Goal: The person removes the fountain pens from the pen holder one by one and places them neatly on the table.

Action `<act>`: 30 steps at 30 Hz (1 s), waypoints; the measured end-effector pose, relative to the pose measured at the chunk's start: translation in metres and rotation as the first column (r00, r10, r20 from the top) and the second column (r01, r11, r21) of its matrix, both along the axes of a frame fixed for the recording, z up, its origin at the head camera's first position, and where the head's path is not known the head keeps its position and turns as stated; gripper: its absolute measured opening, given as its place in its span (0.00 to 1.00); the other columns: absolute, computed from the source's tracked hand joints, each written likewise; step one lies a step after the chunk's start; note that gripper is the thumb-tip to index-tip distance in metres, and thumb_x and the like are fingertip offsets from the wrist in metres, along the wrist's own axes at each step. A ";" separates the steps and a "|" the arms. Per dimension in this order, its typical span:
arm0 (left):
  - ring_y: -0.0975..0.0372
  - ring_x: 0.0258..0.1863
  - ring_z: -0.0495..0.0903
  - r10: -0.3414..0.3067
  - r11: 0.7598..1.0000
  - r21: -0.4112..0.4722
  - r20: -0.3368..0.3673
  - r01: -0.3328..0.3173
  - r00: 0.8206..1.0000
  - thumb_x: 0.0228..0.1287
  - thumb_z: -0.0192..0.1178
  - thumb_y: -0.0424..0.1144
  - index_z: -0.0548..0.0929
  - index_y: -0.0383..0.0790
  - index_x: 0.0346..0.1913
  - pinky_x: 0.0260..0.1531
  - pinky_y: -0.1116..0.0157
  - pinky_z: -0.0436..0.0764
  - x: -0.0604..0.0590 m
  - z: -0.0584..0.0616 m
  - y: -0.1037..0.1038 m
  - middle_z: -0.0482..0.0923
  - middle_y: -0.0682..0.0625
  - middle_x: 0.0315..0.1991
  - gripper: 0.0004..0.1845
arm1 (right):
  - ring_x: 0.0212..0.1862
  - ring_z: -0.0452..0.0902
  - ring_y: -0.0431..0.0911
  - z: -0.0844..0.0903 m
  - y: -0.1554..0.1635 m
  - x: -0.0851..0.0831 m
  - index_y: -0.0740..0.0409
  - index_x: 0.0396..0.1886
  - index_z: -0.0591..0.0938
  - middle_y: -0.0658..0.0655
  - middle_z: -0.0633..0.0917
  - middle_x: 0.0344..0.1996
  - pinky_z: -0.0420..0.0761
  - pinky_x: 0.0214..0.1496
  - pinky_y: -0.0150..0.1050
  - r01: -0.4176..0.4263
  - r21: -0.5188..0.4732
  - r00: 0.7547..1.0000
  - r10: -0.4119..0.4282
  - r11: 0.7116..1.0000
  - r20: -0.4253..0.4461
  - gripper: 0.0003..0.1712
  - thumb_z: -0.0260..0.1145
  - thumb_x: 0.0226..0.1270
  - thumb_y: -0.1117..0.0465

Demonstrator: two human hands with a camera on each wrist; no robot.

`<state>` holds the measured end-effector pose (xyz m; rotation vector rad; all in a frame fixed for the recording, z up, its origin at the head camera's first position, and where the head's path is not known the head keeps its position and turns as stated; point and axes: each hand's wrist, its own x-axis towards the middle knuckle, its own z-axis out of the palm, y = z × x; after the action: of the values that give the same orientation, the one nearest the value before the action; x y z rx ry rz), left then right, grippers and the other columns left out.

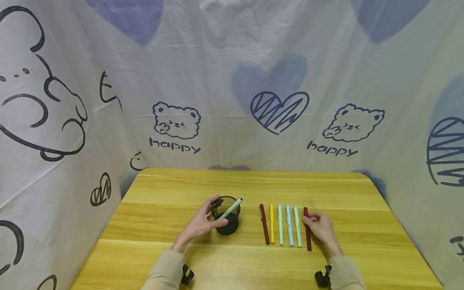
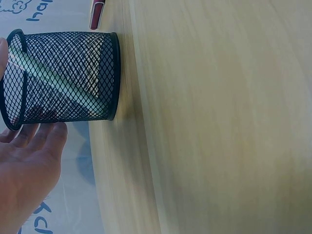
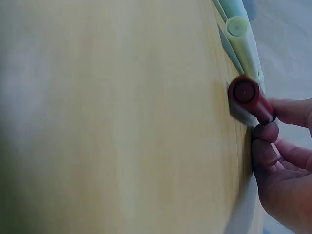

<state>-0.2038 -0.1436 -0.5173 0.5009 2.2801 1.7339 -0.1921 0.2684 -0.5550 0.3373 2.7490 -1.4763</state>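
My left hand (image 1: 199, 222) grips a black mesh pen holder (image 1: 227, 226), thumb on one side and fingers on the other. The holder stands upright on the table, and a pale green pen (image 1: 231, 208) leans inside it, as the left wrist view shows through the mesh (image 2: 63, 73). On the right, my right hand (image 1: 322, 230) pinches a dark red pen (image 1: 308, 240) between thumb and fingers. That pen is at the right end of a row, beside a light green pen (image 1: 297, 227); whether it touches the table cannot be told.
Leftward along the row lie a light blue pen (image 1: 289, 226), another pale green pen (image 1: 280, 225), a yellow pen (image 1: 272, 224) and a second dark red pen (image 1: 264, 224). A printed cloth (image 1: 224, 133) hangs behind the wooden table (image 1: 232, 262) and at both sides.
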 end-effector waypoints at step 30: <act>0.40 0.79 0.52 0.006 1.000 0.003 0.018 -0.006 1.000 0.63 0.71 0.38 0.54 0.43 0.79 0.76 0.35 0.53 0.000 0.000 0.000 0.60 0.38 0.78 0.47 | 0.31 0.73 0.44 0.003 -0.001 -0.007 0.74 0.49 0.82 0.58 0.81 0.30 0.74 0.30 0.34 -0.008 0.086 1.000 0.008 0.996 0.003 0.20 0.65 0.70 0.58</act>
<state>-0.2041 -0.1439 -0.5171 0.4782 2.2695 1.7375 -0.1987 0.2672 -0.5523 0.3279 2.8147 -1.3574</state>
